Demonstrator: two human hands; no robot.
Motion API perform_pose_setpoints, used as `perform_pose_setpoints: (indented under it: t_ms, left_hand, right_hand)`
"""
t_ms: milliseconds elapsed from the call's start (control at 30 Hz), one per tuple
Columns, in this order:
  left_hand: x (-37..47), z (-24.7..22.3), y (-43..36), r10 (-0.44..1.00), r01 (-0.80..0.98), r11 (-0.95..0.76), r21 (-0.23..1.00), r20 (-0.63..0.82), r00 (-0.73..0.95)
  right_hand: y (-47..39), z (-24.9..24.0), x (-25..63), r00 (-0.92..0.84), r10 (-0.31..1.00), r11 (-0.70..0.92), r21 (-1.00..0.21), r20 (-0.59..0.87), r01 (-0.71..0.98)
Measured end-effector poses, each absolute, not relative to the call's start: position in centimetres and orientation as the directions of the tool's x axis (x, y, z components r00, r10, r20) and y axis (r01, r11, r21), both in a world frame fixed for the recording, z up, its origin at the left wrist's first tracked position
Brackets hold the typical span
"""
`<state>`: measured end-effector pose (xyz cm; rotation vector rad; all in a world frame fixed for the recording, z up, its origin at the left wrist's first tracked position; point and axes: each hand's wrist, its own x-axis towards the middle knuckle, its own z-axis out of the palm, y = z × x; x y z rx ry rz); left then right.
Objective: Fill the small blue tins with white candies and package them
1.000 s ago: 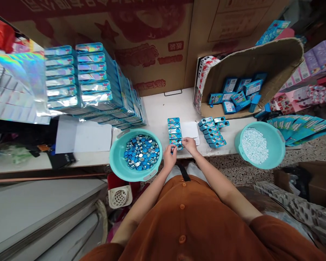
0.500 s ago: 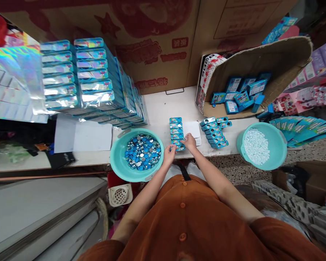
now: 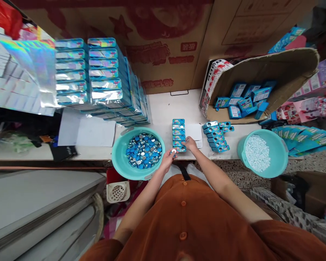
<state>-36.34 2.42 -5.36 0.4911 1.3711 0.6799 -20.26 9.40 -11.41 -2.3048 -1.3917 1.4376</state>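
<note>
My left hand (image 3: 167,159) pinches a small round cap (image 3: 174,150), its pale side up, just before the near end of a row of small blue boxes (image 3: 178,132). The boxes lie side by side, with round spots at their right ends. My right hand (image 3: 190,144) has its closed fingertips against the right ends of the nearest boxes. A turquoise basin (image 3: 115,159) of loose blue and silver caps (image 3: 143,150) stands left of my left hand. To the right lies another group of blue boxes (image 3: 216,136) with dark round openings.
A turquoise basin (image 3: 281,159) of pale pieces stands at the right. Behind it a cardboard carton (image 3: 290,72) on its side holds several blue boxes. Wrapped blue packs (image 3: 105,72) are stacked back left, before a large carton (image 3: 163,43). White card (image 3: 197,131) lies behind my right hand.
My left hand has drawn slightly toward me and turned, so the pale cap now shows in its fingers. My right hand stays by the near boxes. The view has shifted slightly.
</note>
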Motion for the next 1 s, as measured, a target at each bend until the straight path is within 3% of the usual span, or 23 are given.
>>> perform_pose_setpoints:
  t_ms: [167, 267, 333, 433, 633, 767, 867, 1000]
  left_hand:
    - [-35.9, -4.8, 2.3, 0.700, -0.166, 0.708, 0.687, -0.714, 0.028]
    - [-35.8, -4.8, 2.0, 0.769, -0.007, 0.634, 0.773, -0.632, -0.094]
    - [-35.6, -4.9, 1.7, 0.866, 0.201, 0.500, 0.843, -0.483, -0.130]
    - [-35.2, -5.2, 1.2, 0.966, 0.466, 0.222, 0.857, -0.259, 0.016]
    - [-34.9, -5.7, 0.5, 0.953, 0.599, -0.023, 0.800, -0.163, 0.254]
    - [-34.8, -5.5, 0.5, 0.958, 0.588, 0.022, 0.809, -0.184, 0.218]
    - [-34.9, -5.3, 0.6, 0.971, 0.536, 0.155, 0.830, -0.227, 0.070]
    - [-35.8, -5.3, 0.8, 0.936, 0.399, 0.351, 0.847, -0.311, -0.161]
  right_hand:
    - [7.8, -9.6, -20.0, 0.186, 0.841, -0.492, -0.575, -0.509, 0.653]
    - [6.2, -8.0, -19.9, 0.169, 0.904, -0.417, -0.721, -0.393, 0.554]
    - [5.2, -7.0, -20.0, 0.070, 0.889, -0.437, -0.791, -0.453, 0.428]
    - [4.1, -6.4, -20.1, -0.094, 0.790, -0.576, -0.785, -0.606, 0.226]
    - [2.9, -7.3, -19.2, -0.183, 0.650, -0.757, -0.651, -0.737, -0.065]
    - [2.8, -8.9, -18.5, -0.035, 0.682, -0.731, -0.679, -0.730, -0.070]
    - [3.2, -10.0, -18.6, 0.125, 0.724, -0.689, -0.723, -0.679, 0.061]
    - [4.1, -10.5, -18.9, 0.175, 0.775, -0.632, -0.731, -0.608, 0.259]
